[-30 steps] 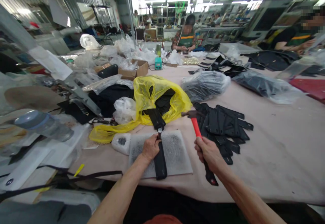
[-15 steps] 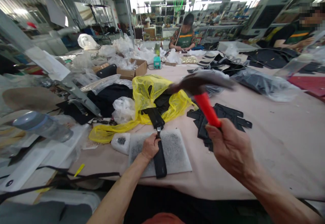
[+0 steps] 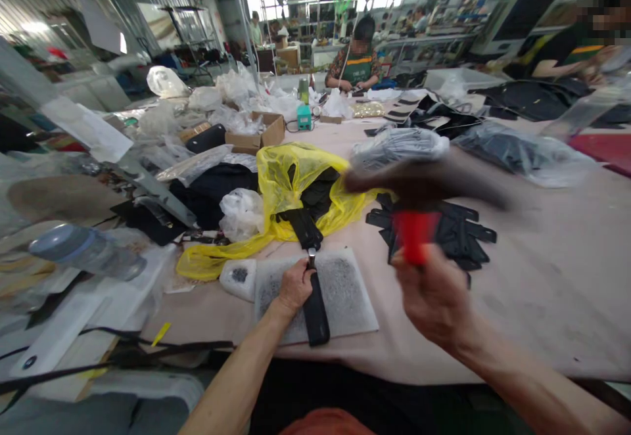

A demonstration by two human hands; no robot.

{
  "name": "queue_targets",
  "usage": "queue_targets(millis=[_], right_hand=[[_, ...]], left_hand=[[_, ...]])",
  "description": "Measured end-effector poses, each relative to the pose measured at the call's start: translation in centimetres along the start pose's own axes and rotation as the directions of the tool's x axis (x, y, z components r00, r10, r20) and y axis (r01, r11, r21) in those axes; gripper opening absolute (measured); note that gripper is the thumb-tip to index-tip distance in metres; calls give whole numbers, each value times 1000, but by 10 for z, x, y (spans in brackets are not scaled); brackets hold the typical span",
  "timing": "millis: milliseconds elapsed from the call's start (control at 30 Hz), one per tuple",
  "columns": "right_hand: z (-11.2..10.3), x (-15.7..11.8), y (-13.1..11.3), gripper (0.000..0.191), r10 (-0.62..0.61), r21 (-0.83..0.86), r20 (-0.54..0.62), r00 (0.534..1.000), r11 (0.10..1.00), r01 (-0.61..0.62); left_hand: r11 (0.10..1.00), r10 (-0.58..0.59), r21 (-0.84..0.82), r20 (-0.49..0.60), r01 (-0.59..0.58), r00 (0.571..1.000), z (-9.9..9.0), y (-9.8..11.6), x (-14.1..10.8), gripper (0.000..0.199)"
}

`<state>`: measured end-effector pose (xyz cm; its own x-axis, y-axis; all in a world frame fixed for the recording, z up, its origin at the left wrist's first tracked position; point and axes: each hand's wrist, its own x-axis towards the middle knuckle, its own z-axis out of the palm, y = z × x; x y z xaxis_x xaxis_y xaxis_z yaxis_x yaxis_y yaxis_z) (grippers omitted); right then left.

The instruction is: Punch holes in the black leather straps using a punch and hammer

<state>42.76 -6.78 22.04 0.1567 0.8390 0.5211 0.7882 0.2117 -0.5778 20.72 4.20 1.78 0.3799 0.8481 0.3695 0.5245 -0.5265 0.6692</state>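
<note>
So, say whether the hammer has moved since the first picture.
Yes: against the yellow bag, the hammer has moved up and right in the view.

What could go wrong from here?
1. Mis-hit: the right hand holds the hammer up while the left hand grips the metal tool close to its top; an off-centre blow might catch those fingers.
2. Slip: no clamp shows on the black strip, so it could shift on the speckled board.

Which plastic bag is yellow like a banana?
The crumpled, see-through yellow plastic bag just beyond the flat, speckled whitish slab. The crumpled white plastic bag beside it and the clear plastic bags farther right aren't yellow.
</note>
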Motion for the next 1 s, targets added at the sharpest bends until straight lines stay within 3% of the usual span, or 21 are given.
queue_targets(millis=[67, 133, 233, 333, 433, 467, 533, 600, 633, 700, 767, 833, 933, 1000], right_hand=[[6, -11, 11, 26, -15, -177, 336, 942, 981, 78], [9, -18, 23, 26, 97, -265, 472, 876, 964, 35], [18, -27, 47, 29, 309, -265, 433, 847, 942, -208], [38, -43, 82, 32, 477, -214, 419, 773, 879, -427], [62, -62, 114, 32, 613, -333, 422, 668, 790, -515], [68, -66, 120, 32, 632, -396, 400, 663, 772, -497], [79, -70, 118, 32, 577, -479, 338, 743, 785, -392], [89, -69, 101, 39, 397, -464, 323, 859, 858, -222], [95, -68, 89, 45, 286, -413, 356, 890, 902, -125], [110, -69, 64, 55, 84, -251, 474, 876, 967, 43], [127, -76, 43, 64, -45, -110, 577, 816, 985, 132], [141, -86, 32, 70, -77, -64, 621, 780, 987, 148], [151, -98, 31, 73, -59, -67, 631, 773, 989, 131], [151, -100, 34, 74, -59, -57, 635, 770, 991, 123]], left_hand=[[1000, 4, 1, 5, -4, 1000, 0, -1, 0, 19], [1000, 3, 3, 2, -3, 1000, 0, -1, 0, 19], [1000, -31, -5, -3, 31, 1000, 0, -1, 1, 17], [997, -72, -24, 10, 72, 997, -3, 1, 2, 15], [994, -94, -56, 20, 95, 995, -6, 3, 3, 16], [992, -102, -68, 22, 104, 995, -7, 4, 4, 16], [988, -123, -89, 26, 125, 992, -8, 5, 5, 17], [984, -142, -107, 30, 145, 989, -9, 6, 6, 17], [982, -146, -116, 34, 149, 989, -9, 7, 7, 18], [980, -150, -126, 42, 154, 988, -10, 8, 8, 18], [974, -177, -135, 45, 182, 983, -10, 9, 9, 18], [949, -260, -177, 25, 260, 965, -10, 8, 11, 16], [843, -440, -364, -43, 396, 897, -9, 3, 15, 19], [782, -503, -461, -67, 421, 862, -9, 0, 16, 22]])
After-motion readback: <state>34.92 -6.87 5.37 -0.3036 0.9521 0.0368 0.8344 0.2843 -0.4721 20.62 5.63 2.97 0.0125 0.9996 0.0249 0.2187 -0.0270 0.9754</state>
